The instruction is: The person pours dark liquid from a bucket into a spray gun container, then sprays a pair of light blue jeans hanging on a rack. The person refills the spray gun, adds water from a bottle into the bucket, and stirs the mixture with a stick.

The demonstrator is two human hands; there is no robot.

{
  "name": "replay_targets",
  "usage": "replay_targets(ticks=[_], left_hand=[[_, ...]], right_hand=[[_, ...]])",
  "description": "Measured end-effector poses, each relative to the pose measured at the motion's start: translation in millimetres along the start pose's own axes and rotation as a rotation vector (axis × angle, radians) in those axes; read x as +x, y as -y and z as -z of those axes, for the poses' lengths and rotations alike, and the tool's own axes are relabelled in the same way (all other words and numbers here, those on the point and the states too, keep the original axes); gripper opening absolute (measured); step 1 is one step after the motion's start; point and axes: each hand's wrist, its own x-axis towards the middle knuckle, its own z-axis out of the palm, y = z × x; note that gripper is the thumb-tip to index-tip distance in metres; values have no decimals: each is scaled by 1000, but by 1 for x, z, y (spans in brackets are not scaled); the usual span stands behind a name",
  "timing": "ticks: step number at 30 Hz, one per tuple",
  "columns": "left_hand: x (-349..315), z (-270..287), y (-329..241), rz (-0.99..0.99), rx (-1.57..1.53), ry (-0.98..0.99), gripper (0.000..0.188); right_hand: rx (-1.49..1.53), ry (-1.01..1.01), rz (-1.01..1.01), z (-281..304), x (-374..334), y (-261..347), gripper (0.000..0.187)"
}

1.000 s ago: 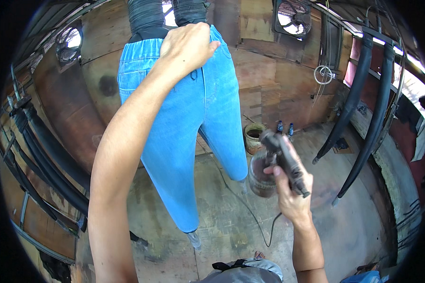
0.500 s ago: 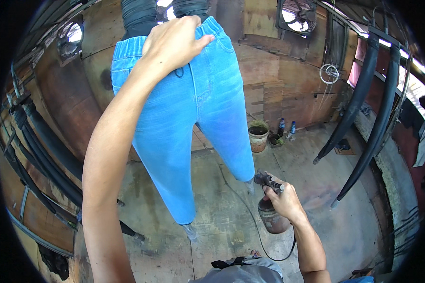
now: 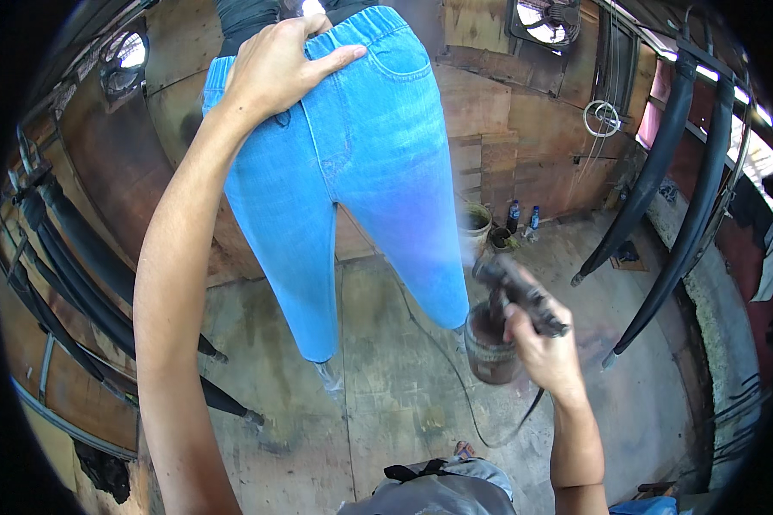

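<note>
Light blue jeans (image 3: 305, 184) with an elastic waist hang stretched over an upright leg form, whose clear-wrapped ends poke out below the hems. My left hand (image 3: 275, 69) is closed on the front of the waistband, thumb on the outside and fingertips hidden behind it. In my right hand (image 3: 537, 343) is a spray gun (image 3: 520, 296), blurred by motion, with a dark reddish cup (image 3: 492, 348) slung beneath. Its nozzle points at the jeans' right-hand leg, a short gap away. A purple tint and faint mist show on that thigh.
Black padded leg forms hang at the left (image 3: 94, 249) and right (image 3: 644, 180). A hose (image 3: 447, 369) trails over the floor from the spray gun. By the back wall stand a bucket (image 3: 474, 232) and two bottles (image 3: 514, 216). A wall fan (image 3: 545, 21) is above.
The spray gun has risen from the hem toward the thigh and tilted. The jeans have turned and shifted left, with my left hand moving along. The purple patch looks stronger.
</note>
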Motion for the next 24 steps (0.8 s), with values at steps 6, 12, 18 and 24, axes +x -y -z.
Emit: replay_targets(ticks=[6,12,18,24], left_hand=[[-1,0,13,3,-60,1,65],[-3,-1,20,2,-111,-10,67],[-5,6,25,6,-183,27,67],[-6,-2,20,-95,-82,-175,65]], right_hand=[[-265,199,-252,-13,-16,-57,50],[58,30,89,2,-13,22,56],[87,-128,165,-2,-12,47,41],[-154,48,-258,-7,-45,-37,50]])
